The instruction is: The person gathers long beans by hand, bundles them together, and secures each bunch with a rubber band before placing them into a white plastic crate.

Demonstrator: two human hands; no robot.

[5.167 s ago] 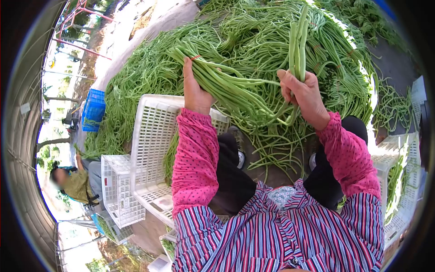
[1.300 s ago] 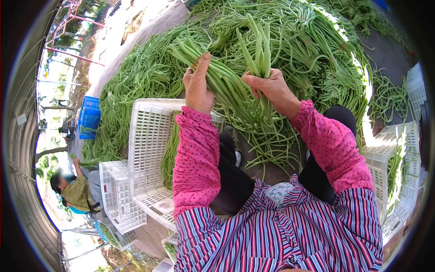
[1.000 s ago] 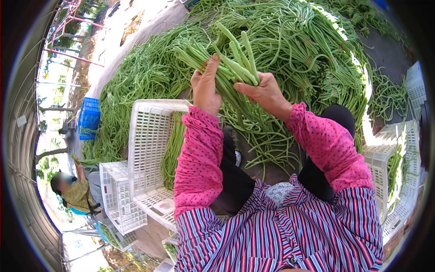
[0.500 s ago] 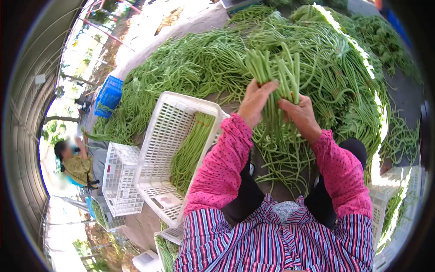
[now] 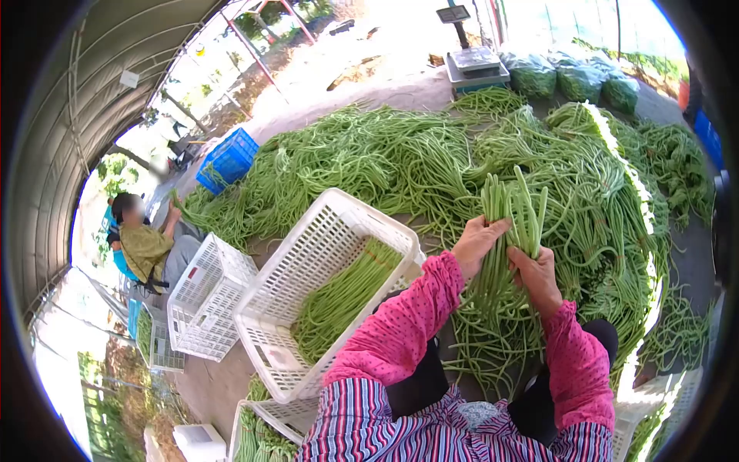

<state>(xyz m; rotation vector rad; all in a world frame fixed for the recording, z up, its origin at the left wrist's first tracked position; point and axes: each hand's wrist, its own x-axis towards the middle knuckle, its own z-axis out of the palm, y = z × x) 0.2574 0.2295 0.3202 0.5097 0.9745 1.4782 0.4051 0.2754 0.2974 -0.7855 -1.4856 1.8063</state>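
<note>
My left hand (image 5: 481, 245) is closed round a bunch of long green beans (image 5: 496, 202), whose ends stick up above the fingers and whose lengths hang below. Beside it, my right hand (image 5: 536, 279) grips more bean stems (image 5: 530, 223), held upright against the first bunch. Both hands are over a large heap of long beans (image 5: 369, 162) spread on the ground. To the left of my arms, a white slatted crate (image 5: 265, 308) stands tilted with a layer of beans (image 5: 350, 296) in it.
Further left are another white crate (image 5: 202, 296), a blue crate (image 5: 229, 160) and a seated person (image 5: 146, 242). A scale (image 5: 476, 65) and filled plastic bags (image 5: 531, 75) stand at the back. More crates with beans are at the lower left (image 5: 254, 435) and lower right.
The view has tilted up and shifted, bringing the scale and bags into sight. Both hands still hold the beans, close together, with little change in grip.
</note>
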